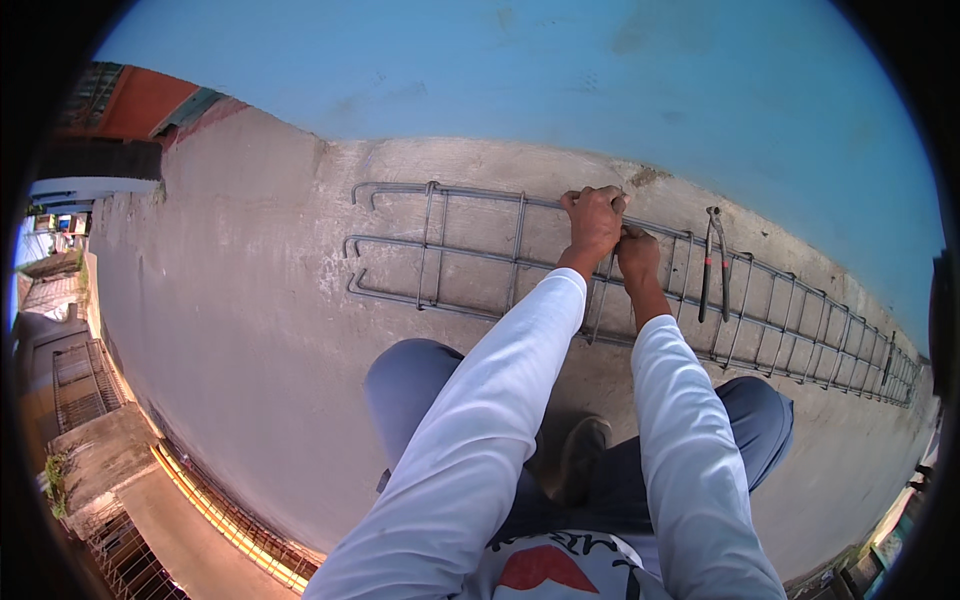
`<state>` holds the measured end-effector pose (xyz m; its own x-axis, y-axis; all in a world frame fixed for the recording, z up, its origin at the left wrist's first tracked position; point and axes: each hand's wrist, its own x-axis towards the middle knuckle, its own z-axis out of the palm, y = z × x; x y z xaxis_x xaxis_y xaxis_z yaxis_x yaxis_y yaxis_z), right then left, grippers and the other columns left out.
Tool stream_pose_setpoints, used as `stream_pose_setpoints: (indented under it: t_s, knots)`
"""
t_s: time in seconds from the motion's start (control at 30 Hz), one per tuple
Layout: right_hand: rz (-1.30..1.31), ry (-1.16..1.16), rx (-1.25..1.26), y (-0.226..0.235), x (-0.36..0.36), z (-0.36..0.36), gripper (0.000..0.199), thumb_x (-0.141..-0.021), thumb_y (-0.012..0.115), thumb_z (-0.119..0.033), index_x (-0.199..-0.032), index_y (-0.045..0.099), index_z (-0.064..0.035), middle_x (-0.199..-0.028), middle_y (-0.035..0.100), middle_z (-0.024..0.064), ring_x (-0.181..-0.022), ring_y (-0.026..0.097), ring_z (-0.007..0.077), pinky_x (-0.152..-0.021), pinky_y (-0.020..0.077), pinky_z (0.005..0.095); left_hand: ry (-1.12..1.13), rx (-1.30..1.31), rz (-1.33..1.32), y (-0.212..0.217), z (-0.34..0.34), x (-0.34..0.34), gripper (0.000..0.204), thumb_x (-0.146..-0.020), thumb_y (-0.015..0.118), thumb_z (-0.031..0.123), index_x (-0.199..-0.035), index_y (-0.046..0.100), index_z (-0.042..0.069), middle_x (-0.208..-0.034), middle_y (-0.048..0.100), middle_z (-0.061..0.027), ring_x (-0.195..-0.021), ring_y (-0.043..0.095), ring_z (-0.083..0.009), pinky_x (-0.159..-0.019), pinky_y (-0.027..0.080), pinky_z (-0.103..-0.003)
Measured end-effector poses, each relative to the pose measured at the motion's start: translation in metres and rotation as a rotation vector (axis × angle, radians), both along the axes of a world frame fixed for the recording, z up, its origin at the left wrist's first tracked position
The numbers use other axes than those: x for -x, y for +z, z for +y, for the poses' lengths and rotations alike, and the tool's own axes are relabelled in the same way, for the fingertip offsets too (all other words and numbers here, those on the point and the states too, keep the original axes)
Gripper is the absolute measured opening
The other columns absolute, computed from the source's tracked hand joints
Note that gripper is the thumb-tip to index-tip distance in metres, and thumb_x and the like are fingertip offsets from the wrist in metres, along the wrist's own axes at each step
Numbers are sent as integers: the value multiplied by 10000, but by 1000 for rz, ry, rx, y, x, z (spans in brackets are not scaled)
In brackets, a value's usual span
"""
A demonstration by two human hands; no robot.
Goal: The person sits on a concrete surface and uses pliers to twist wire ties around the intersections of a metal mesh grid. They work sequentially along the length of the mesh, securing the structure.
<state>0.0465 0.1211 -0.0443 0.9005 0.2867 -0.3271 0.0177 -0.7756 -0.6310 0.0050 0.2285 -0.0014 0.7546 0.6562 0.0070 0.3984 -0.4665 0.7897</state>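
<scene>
A long steel rebar cage [470, 253] lies on the concrete in front of me, its long bars crossed by several stirrups and its left ends bent into hooks. My left hand [596, 222] is closed at the cage's far bar, fingertips pinched together. Just right of it and slightly nearer, my right hand [638, 256] is also closed, its fingers curled against a stirrup and the far bar. What either hand pinches is too small or hidden. Right of my hands, pincers [714, 265] with dark, red-marked handles rest across the cage, jaws at the far bar.
A blue wall [600, 80] rises along the cage's far side. My knees [415, 385] and a dark shoe [585, 455] are close to the near side. Beyond the slab's [220, 330] left edge lie lower roofs and yellow-edged rebar. A small dark tool-like object [888, 358] lies on the cage's far right end.
</scene>
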Motion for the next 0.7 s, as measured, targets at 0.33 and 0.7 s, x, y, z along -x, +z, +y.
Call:
stream_pose_setpoints:
  t_s: [0.33,0.7]
  knots:
    - [-111,322,130,16,-21,-6,301,-946,594,-317,-1108,754,-121,-1004,722,238,-980,701,403,-858,537,459,582,302,-388,-23,-65,10,183,-961,644,168,-990,727,7,-926,734,-157,-877,666,-309,-818,493,-430]
    - [89,69,-75,-22,-35,-21,235,-933,646,-210,-1063,750,-44,-881,738,211,-886,718,371,-789,522,426,874,1065,-472,-36,-75,-9,188,-1018,588,100,-979,674,-62,-914,715,-104,-833,667,-158,-721,521,-298]
